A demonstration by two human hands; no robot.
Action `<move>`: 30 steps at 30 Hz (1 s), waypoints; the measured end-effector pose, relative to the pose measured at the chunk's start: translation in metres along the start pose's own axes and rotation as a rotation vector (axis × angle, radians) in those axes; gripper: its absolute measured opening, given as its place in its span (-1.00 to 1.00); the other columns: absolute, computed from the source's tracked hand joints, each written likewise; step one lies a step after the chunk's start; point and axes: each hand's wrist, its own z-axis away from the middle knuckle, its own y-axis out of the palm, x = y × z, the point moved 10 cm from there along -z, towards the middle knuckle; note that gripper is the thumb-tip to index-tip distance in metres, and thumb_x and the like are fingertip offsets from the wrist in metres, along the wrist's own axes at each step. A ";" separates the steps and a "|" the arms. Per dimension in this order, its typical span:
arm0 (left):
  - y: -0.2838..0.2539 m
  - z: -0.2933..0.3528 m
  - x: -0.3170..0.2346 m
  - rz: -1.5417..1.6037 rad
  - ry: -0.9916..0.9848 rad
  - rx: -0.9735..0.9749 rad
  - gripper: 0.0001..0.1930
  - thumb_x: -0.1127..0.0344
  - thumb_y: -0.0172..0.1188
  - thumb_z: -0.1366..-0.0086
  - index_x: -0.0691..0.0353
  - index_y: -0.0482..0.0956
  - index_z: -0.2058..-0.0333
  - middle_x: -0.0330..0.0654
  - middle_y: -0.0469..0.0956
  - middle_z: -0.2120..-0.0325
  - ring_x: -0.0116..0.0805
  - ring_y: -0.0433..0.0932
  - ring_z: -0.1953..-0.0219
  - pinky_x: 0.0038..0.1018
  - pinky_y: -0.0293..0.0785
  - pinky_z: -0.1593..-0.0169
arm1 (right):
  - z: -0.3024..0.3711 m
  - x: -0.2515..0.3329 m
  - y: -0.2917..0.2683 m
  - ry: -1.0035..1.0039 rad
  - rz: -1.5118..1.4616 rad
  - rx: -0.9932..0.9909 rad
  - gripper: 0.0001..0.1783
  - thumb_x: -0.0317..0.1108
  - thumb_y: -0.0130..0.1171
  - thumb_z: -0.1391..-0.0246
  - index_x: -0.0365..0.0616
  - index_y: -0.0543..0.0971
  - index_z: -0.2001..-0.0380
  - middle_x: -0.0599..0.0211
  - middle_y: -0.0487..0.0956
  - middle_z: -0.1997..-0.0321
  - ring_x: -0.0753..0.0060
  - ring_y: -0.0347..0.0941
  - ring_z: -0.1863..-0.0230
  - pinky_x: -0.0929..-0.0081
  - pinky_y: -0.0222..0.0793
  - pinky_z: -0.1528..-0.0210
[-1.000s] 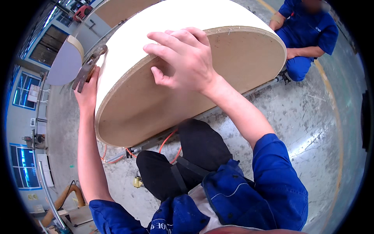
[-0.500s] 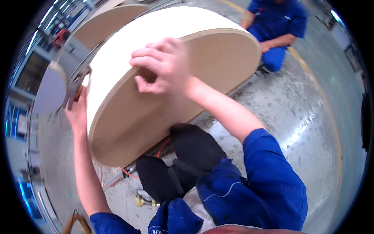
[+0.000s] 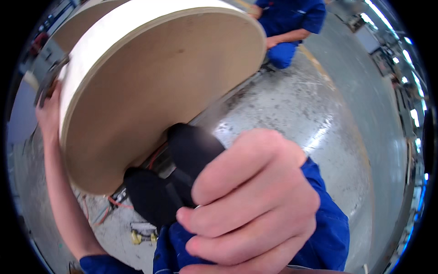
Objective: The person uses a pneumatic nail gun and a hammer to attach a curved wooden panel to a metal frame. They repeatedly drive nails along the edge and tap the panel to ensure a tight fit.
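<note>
A large drum-like wooden piece [image 3: 164, 68] with a rounded plywood end and a white curved side stands on its edge in front of me. My left hand [image 3: 49, 109] is at its left side, closed around a dark metal hand tool [image 3: 51, 81] whose exact kind is unclear. Close to the camera, my right hand [image 3: 255, 201] is raised over my lap, apart from the wooden piece. Its fingers are curled together; a thin pale sliver shows by the fingertips, too small to name.
A co-worker in blue [image 3: 285, 27] crouches at the far right end of the wooden piece, one hand near its edge. Orange hose [image 3: 119, 203] and brass-coloured fittings [image 3: 137, 237] lie on the grey floor [image 3: 292, 100] near my dark-clad knees. Another curved panel [image 3: 75, 29] stands behind.
My right hand has left the upper rim of the wooden piece and come back close to the camera. My left hand stays at the left side with the tool. The view has shifted right.
</note>
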 end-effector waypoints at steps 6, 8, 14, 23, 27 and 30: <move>-0.006 0.000 -0.016 -0.025 0.005 -0.020 -0.60 0.09 0.37 -0.28 0.26 0.71 0.04 -0.17 0.72 0.14 -0.41 0.61 0.08 -0.44 0.44 -0.08 | -0.005 0.019 0.024 0.024 -0.099 0.117 -0.82 -0.30 0.29 0.14 0.02 0.63 0.37 0.37 0.64 0.26 0.20 0.57 0.21 0.23 0.43 0.16; -0.011 0.001 0.000 -0.010 0.033 -0.025 -0.58 0.11 0.37 -0.30 0.29 0.69 0.01 -0.17 0.71 0.12 -0.41 0.61 0.05 -0.46 0.44 -0.10 | -0.003 0.024 0.032 0.026 -0.134 0.165 -0.82 -0.30 0.29 0.14 0.02 0.63 0.37 0.37 0.64 0.26 0.20 0.58 0.21 0.23 0.43 0.16; 0.002 0.015 -0.040 -0.002 -0.005 -0.003 -0.58 0.13 0.37 -0.31 0.31 0.68 0.00 -0.18 0.70 0.09 -0.42 0.61 0.07 -0.48 0.42 -0.10 | 0.008 0.037 0.034 0.052 -0.158 0.258 -0.82 -0.30 0.29 0.13 0.01 0.63 0.36 0.36 0.65 0.27 0.20 0.58 0.21 0.23 0.44 0.16; -0.011 0.017 -0.027 -0.164 -0.023 -0.034 -0.57 0.04 0.36 -0.27 0.18 0.71 -0.01 -0.23 0.72 0.11 -0.42 0.63 0.06 -0.46 0.43 -0.11 | 0.019 0.001 0.023 0.101 -0.078 0.163 -0.81 -0.29 0.29 0.12 0.01 0.64 0.35 0.35 0.65 0.27 0.19 0.58 0.21 0.23 0.44 0.15; -0.002 0.013 -0.042 -0.225 -0.021 -0.020 -0.53 -0.01 0.37 -0.26 0.21 0.70 0.01 -0.19 0.71 0.09 -0.41 0.62 0.06 -0.43 0.43 -0.12 | 0.014 0.002 -0.011 0.081 0.037 0.051 -0.81 -0.29 0.30 0.12 0.00 0.64 0.34 0.34 0.65 0.27 0.19 0.58 0.21 0.23 0.44 0.14; -0.006 0.022 -0.040 -0.057 0.045 -0.026 -0.54 0.06 0.36 -0.29 0.31 0.67 0.01 -0.16 0.69 0.12 -0.41 0.59 0.08 -0.43 0.43 -0.12 | 0.021 0.008 -0.035 0.044 0.053 -0.005 -0.81 -0.29 0.30 0.12 0.00 0.64 0.34 0.33 0.65 0.27 0.19 0.59 0.21 0.23 0.44 0.14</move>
